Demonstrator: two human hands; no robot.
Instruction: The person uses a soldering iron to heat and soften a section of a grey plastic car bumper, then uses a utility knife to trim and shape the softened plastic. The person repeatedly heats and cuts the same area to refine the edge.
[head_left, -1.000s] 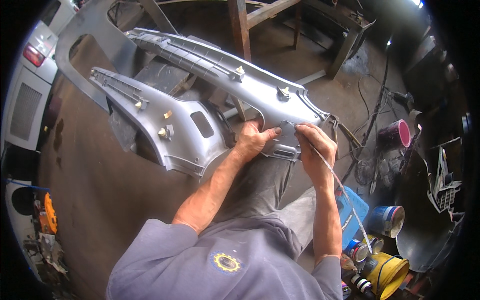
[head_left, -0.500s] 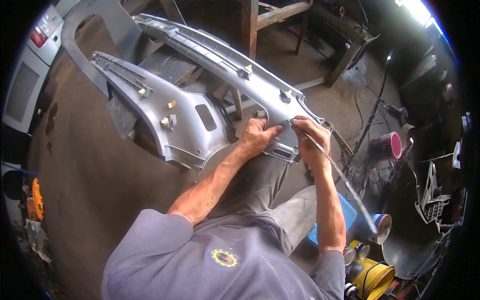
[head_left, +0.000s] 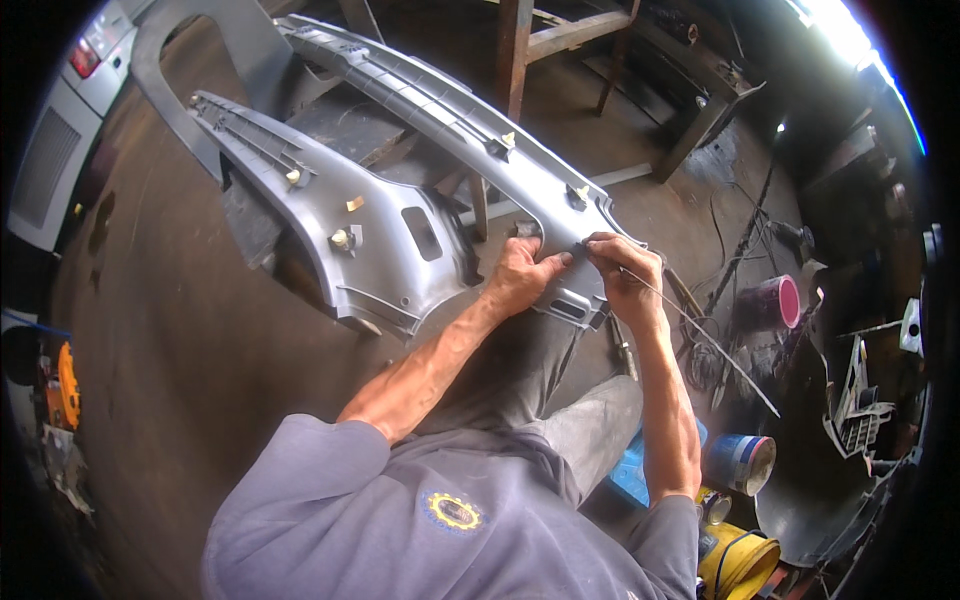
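A long silver trim panel point(head_left: 533, 190) rests with its near end by my knee. My left hand point(head_left: 520, 275) is closed around the panel's edge, with the thumb lying on its face. Just right of that thumb, my right hand point(head_left: 628, 272) pinches a long, thin, pale strip point(head_left: 718, 348) against the panel. The strip's free end trails down to the right; its tip at the panel is hidden by my fingers. A second silver panel point(head_left: 378, 212) lies to the left, with a rectangular opening. Pale clips point(head_left: 578, 195) stick up from both panels.
A rusty metal frame point(head_left: 515, 60) stands at the far side. To the right are a pink bucket point(head_left: 775, 302) and cables on the floor. Paint cans point(head_left: 740, 462), a yellow container point(head_left: 738, 562) and a blue object point(head_left: 632, 470) sit near my right arm. A white vehicle point(head_left: 55, 150) is at far left.
The strip has turned, its broad face showing before and now only a thin line, with its free end higher. Both hands stay at the same spot on the panel. The view has shifted slightly.
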